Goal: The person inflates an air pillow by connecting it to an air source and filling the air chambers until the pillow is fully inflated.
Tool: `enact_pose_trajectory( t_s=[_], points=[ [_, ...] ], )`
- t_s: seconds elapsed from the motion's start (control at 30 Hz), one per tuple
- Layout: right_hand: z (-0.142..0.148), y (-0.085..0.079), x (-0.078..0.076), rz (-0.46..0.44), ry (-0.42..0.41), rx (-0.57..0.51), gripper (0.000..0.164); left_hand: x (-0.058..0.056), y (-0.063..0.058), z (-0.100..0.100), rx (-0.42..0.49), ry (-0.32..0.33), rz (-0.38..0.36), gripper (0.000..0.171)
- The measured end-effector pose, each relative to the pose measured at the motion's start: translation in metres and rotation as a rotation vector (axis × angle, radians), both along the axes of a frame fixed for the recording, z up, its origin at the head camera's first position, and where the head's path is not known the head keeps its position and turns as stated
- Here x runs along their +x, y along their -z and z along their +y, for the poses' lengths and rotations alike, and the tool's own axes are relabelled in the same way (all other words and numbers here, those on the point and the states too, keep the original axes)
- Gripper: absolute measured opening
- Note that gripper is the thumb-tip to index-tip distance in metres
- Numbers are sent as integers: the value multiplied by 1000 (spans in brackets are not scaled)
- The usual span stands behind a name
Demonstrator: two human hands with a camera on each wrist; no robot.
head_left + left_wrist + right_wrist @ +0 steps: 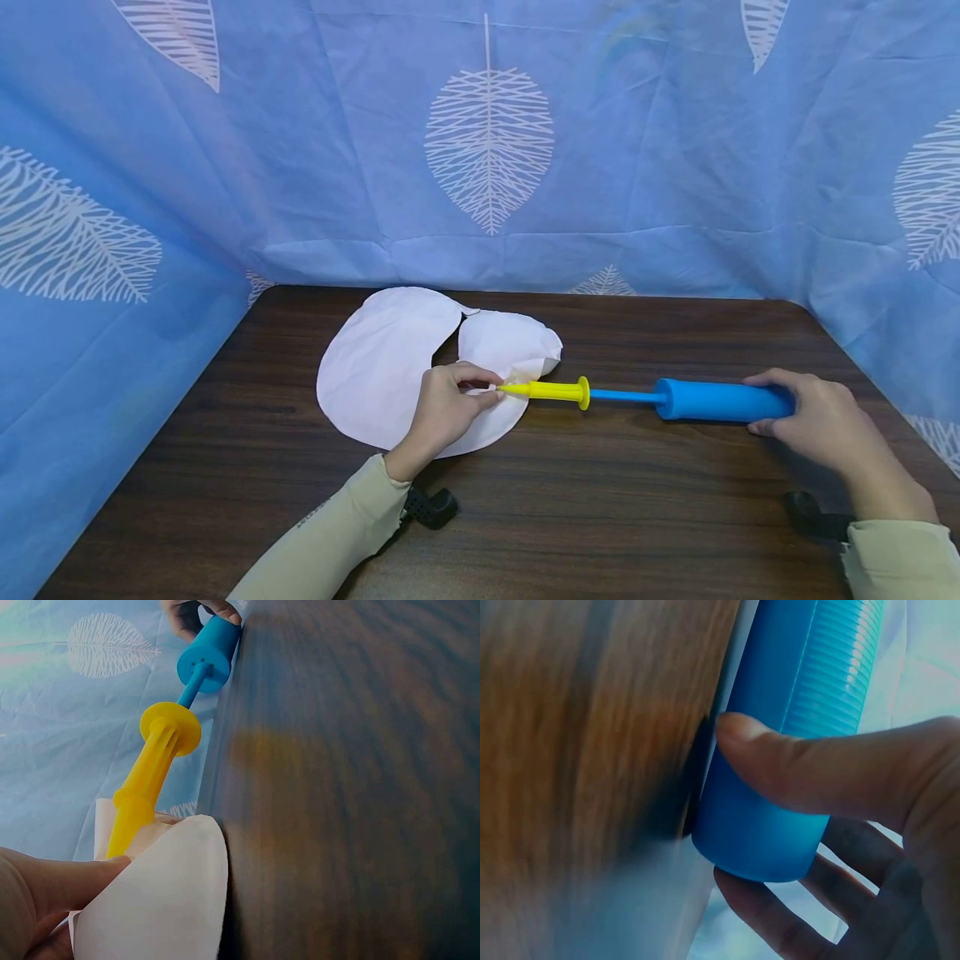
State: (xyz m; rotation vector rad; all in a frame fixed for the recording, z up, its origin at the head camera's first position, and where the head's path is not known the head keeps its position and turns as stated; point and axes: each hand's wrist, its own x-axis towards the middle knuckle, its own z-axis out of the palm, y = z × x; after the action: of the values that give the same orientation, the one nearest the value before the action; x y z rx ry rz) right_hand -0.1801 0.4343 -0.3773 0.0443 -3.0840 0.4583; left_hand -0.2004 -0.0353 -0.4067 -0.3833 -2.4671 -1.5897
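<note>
One hand pump (675, 400), held lengthwise across the right half of the table: blue barrel (727, 401) to the right, blue rod (624, 397) drawn out of it, yellow nozzle (553, 391) pointing left with a round flange (584, 393) at its base.

Nozzle tip meets a flat white piece (378, 367), thin and limp, near table centre; two rounded lobes, a narrow dark gap between them. Its edge near the nozzle stands up a little. Whether the tip has entered an opening, cannot tell.

Left hand (444, 407): thumb and forefinger pinch the white piece right at the nozzle tip. Right hand (832, 425): curled round the barrel's far end, thumb along the near side, fingers opposite.

Both forearms in pale sleeves (322, 529); a black device (432, 507) at each wrist. Table (600, 508) dark, wood-grained, corners rounded. Behind and to both sides, blue cloth (352, 158), creased, printed with white leaves (490, 146).
</note>
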Motion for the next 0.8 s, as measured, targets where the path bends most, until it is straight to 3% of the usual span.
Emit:
enact_pose_trajectory(
  t_s=[0.3, 0.8],
  points=[
    [9, -1, 3, 21, 46, 7, 57, 0, 0, 0, 12, 3, 5, 14],
    [3, -1, 2, 28, 26, -2, 55, 1, 0, -1, -2, -13, 2, 16]
  ],
)
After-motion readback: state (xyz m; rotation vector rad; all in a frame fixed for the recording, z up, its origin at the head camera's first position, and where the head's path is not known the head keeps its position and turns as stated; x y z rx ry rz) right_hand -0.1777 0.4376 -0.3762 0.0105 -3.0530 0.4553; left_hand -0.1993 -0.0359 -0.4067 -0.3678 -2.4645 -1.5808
